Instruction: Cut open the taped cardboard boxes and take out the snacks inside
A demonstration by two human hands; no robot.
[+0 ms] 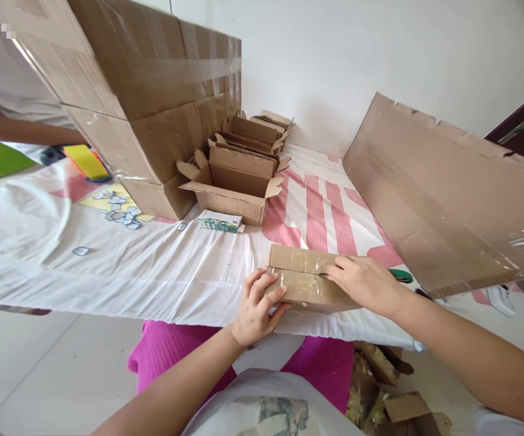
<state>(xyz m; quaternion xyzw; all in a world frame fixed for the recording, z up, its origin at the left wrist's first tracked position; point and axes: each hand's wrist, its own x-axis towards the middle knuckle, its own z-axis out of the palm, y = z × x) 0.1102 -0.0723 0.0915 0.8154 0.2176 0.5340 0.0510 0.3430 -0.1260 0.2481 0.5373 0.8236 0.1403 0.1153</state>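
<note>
Brown box sits near tablecloth edge, room leftward.

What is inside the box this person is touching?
The box's closed top hides the inside. Shiny tape shows up there; the left hand holds one end, and the right hand covers part of the top.

Single head-height view, forward and down, close above the table
</note>
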